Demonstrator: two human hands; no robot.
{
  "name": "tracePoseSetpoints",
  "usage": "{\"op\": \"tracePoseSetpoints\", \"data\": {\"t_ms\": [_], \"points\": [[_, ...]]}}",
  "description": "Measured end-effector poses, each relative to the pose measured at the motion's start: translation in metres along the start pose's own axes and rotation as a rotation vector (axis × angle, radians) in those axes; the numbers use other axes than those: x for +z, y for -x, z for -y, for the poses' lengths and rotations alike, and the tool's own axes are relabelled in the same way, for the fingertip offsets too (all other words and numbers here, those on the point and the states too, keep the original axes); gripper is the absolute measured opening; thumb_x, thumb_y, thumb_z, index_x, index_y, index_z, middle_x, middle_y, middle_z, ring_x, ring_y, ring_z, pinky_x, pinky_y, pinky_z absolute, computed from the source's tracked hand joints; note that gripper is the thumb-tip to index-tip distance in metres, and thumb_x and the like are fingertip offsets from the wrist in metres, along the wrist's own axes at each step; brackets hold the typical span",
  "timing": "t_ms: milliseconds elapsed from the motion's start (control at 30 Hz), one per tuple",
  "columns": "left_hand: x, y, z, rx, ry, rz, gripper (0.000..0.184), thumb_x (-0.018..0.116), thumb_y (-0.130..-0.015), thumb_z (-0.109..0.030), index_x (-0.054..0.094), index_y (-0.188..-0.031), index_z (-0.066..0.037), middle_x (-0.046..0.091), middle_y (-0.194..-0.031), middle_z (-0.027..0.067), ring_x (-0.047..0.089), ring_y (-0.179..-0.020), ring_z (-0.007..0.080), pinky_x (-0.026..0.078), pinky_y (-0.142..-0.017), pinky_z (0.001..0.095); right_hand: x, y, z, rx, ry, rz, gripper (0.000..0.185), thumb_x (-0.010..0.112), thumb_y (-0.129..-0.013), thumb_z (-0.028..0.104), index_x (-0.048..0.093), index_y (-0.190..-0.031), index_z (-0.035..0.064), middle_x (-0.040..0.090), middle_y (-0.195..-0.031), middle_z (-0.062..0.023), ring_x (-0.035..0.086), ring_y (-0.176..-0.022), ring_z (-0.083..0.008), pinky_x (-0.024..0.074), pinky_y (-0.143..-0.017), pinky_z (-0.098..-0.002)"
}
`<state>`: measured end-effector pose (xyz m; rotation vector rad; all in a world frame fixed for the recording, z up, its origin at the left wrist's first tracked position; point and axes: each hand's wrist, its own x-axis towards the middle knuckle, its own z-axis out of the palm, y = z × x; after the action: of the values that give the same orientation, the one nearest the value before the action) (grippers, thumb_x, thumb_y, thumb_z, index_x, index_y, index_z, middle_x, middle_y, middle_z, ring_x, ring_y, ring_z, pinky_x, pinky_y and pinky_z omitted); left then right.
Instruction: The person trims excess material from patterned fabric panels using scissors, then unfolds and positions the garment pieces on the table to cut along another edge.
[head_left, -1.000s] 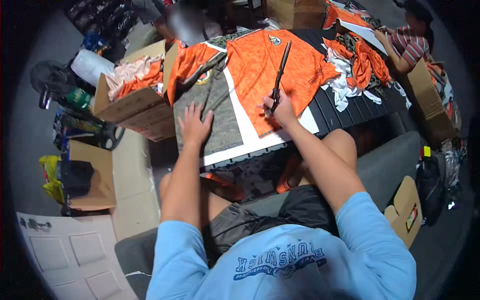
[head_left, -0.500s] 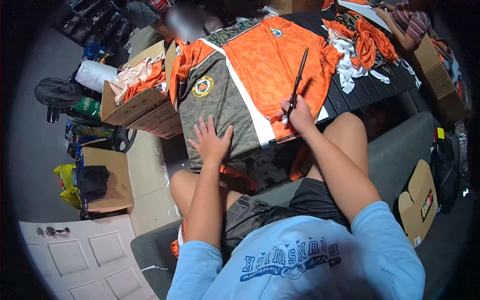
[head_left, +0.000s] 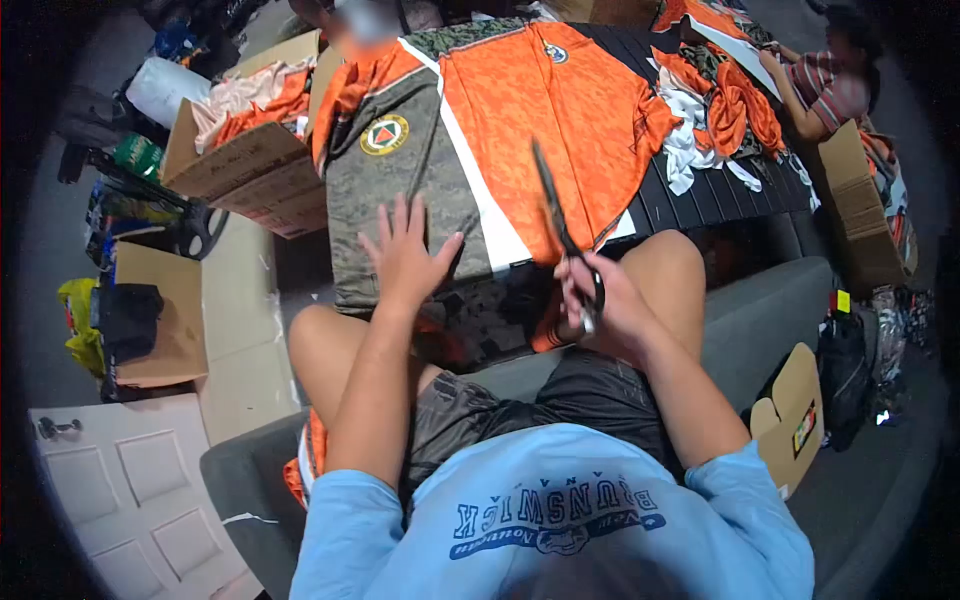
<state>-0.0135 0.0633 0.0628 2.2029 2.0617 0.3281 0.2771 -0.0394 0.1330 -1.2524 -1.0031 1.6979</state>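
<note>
An orange and grey camouflage garment (head_left: 540,110) lies spread on the dark slatted table (head_left: 700,208), with a round badge (head_left: 385,134) on its grey part. My left hand (head_left: 408,250) rests flat on the grey part near its front edge, fingers spread. In my right hand (head_left: 605,295) is a pair of dark scissors (head_left: 557,210), held just in front of the garment's orange lower edge, the blades pointing away from me. White material (head_left: 505,240) shows beside the orange part.
A cardboard box of cloth (head_left: 235,165) stands at the left. Orange and white scraps (head_left: 725,110) lie on the table's right side. Another person in a striped shirt (head_left: 830,90) is at the upper right, near another box (head_left: 850,190). One more person is at the top.
My right hand has come back toward my lap with the scissors, whose blades now tilt left. My left hand stays on the grey part. The garment has shifted toward me since the earliest frame.
</note>
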Motion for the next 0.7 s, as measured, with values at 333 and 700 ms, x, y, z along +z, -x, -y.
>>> {"op": "tracePoseSetpoints", "data": {"t_ms": [333, 700], "points": [[-0.005, -0.012, -0.011, 0.232, 0.056, 0.065, 0.092, 0.064, -0.082, -0.072, 0.047, -0.155, -0.018, 0.035, -0.167, 0.0093, 0.029, -0.153, 0.0393, 0.015, -0.12, 0.0717, 0.003, 0.031, -0.006, 0.321, 0.023, 0.238, 0.036, 0.059, -0.106, 0.039, 0.061, -0.113, 0.004, 0.056, -0.072, -0.004, 0.057, -0.061, -0.0137, 0.0459, -0.059, -0.0253], [-0.013, -0.013, -0.012, 0.216, 0.013, 0.112, 0.094, 0.064, -0.081, -0.073, 0.045, -0.157, -0.021, 0.031, -0.168, 0.009, 0.026, -0.155, 0.0377, 0.015, -0.115, 0.0789, 0.024, -0.018, -0.013, 0.329, 0.099, 0.106, 0.033, 0.062, -0.105, 0.037, 0.061, -0.112, 0.0045, 0.053, -0.072, -0.0028, 0.05, -0.061, -0.0117, 0.044, -0.057, -0.0254]]}}
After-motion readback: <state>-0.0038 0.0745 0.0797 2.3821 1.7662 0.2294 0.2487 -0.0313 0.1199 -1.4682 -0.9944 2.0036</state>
